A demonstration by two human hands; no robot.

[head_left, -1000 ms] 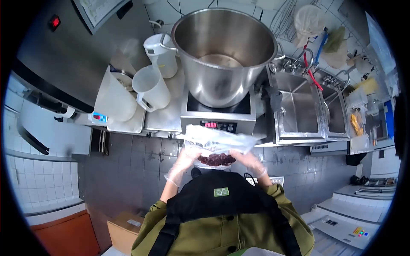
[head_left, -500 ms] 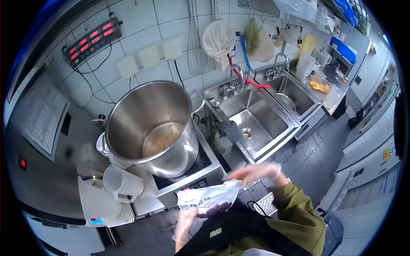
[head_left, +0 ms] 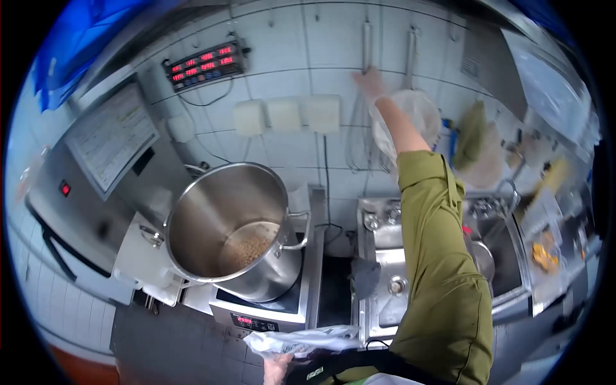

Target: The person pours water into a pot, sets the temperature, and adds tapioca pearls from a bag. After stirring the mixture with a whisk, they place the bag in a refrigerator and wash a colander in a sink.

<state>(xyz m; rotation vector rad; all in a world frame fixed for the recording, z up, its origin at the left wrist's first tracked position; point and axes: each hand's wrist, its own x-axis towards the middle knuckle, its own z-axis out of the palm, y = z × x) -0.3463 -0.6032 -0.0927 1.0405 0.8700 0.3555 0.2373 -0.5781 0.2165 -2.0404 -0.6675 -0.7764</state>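
Observation:
Low in front of my body, my left hand (head_left: 277, 369) grips the edge of a white printed plastic bag (head_left: 305, 340); the bag's contents are hidden from this angle. My right hand (head_left: 370, 85), in a thin clear glove, is stretched high up to the wall. Its fingers close around the handle of a large whisk (head_left: 357, 142), which hangs head down. Left of centre, a tall steel pot (head_left: 212, 218) stands on an induction cooker (head_left: 247, 319), with a light brown granular mass (head_left: 249, 249) on its bottom.
A steel sink (head_left: 385, 321) lies right of the cooker, partly behind my right arm. A white cloth strainer (head_left: 417, 115) hangs beside the whisk. On the wall is a red-lit timer panel (head_left: 204, 64). A white lidded container (head_left: 141, 250) stands left of the pot.
My right hand has left the bag and risen to the whisk on the wall. The bag has dropped lower in my left hand. My view has turned and lifted toward the wall.

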